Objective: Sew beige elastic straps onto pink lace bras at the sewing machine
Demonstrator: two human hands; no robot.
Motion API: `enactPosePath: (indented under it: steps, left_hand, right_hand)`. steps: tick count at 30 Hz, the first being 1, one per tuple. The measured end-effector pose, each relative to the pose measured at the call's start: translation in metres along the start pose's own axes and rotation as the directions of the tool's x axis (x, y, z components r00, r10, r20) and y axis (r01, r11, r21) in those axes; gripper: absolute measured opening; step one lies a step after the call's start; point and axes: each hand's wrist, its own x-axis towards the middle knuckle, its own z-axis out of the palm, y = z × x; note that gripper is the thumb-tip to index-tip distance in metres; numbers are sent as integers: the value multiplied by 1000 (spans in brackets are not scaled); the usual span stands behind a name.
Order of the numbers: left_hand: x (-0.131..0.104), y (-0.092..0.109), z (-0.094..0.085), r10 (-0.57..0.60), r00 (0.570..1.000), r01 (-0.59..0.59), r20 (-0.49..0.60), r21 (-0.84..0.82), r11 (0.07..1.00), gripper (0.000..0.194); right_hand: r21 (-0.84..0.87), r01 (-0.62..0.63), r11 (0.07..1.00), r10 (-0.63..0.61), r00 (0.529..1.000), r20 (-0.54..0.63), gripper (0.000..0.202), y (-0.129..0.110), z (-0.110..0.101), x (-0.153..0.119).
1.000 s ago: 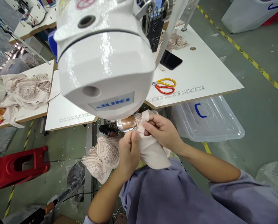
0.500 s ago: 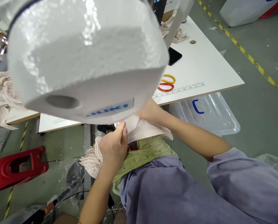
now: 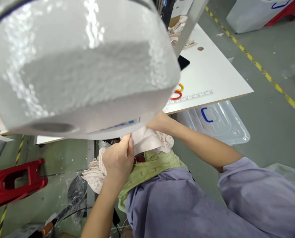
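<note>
The white head of a sewing machine [image 3: 88,76] fills the upper left and hides what lies beneath it. Just below its lower edge, my left hand [image 3: 119,155] pinches the edge of a pale pink fabric [image 3: 147,140] between thumb and curled fingers. My right hand [image 3: 159,121] is at the fabric's far side, its fingers hidden behind the machine head. The fabric hangs over the green cloth [image 3: 154,165] on my lap, with a lacy part showing at its right. More gathered lace fabric [image 3: 95,175] hangs left of my left hand.
On the white table [image 3: 219,72] are red and yellow scissor handles [image 3: 176,95], a black phone [image 3: 183,62] and pale fabric pieces [image 3: 178,33]. A clear lidded box [image 3: 219,125] sits below the table's right part. A red stool [image 3: 16,181] stands at the left.
The machine head looms larger and lower as the view shifts. A lacy part of the fabric now shows beside my right forearm. My left hand keeps its pinch.
</note>
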Motion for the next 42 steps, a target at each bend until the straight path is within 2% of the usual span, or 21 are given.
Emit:
enactPosePath:
  steps: [4, 6, 9, 13, 17, 22, 31, 42]
  left_hand:
    - [-2, -1, -2, 54, 998, -53, -31, 46, 998, 31]
    - [-3, -3, -3, 112, 991, -102, -70, 124, 987, 30]
    - [-2, -6, -4, 192, 970, -156, -152, 224, 962, 28]
    - [0, -7, -4, 297, 939, -249, -173, 251, 935, 25]
    - [0, -10, -1, 314, 928, -262, -201, 246, 933, 26]
    - [-1, -12, 4, 349, 911, -293, -221, 249, 923, 22]
    - [7, 0, 8, 424, 883, -367, -202, 267, 891, 20]
    - [13, 12, 7, 495, 841, -445, -217, 242, 862, 15]
  right_hand:
    - [-11, -19, 1000, 19, 1000, 1, 5, 0, -1, 0]
    - [-4, -28, 1000, 28, 1000, 4, 9, 0, -2, -1]
    - [36, -1, 999, 0, 1000, 18, 19, 1, -4, -3]
    - [52, 18, 998, -17, 1000, -22, 18, 3, -4, -5]
    - [76, -3, 997, 5, 1000, -23, 16, 3, -2, -7]
    - [57, 31, 998, -28, 998, -54, 12, 5, -2, -8]
    - [67, 101, 993, -95, 991, -94, 15, 21, -5, -8]
    - [49, 91, 995, -87, 993, -85, 12, 25, -15, -12]
